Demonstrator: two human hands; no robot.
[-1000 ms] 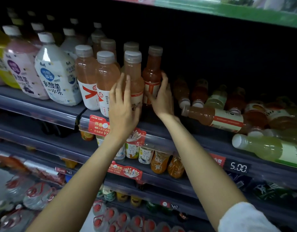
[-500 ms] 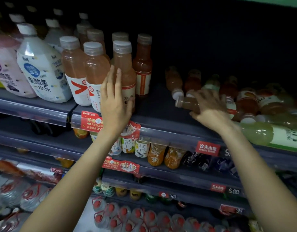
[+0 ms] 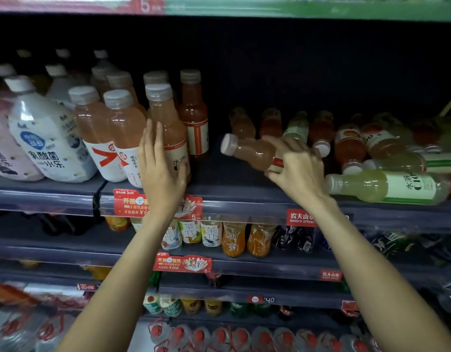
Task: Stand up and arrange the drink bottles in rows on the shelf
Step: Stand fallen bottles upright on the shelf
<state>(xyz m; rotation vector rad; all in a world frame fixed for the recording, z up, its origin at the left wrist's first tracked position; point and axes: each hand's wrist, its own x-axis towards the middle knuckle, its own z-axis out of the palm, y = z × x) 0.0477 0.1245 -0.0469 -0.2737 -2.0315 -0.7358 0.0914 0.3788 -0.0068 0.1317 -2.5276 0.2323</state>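
**Peach bottle lifted, not yet upright**

Peach-coloured drink in clear plastic: right hand grips one bottle by its labelled lower half, fingers wrapped round it. Bottle sits at frame centre, just right of the standing rows, and looks clear of the shelf, though contact underneath is hidden by the hand.

Orientation: long axis near horizontal, slightly tilted. Cap points to the left of the frame and a little up; base is buried in the palm, toward the right.

Left hand is open, fingers spread and flat against the front standing bottle at centre left. It holds nothing; it appears to steady that row.

Step in hand, as judged: carrying one fallen bottle from the heap at right over to the upright rows at left. A bare stretch of shelf lies between the two hands, beside the red bottle.

Next move calls for: rotating the wrist so the cap comes to the top, then setting the base flat in the gap, in line with the standing row. Many bottles at right lie on their sides, so the task is far from done.
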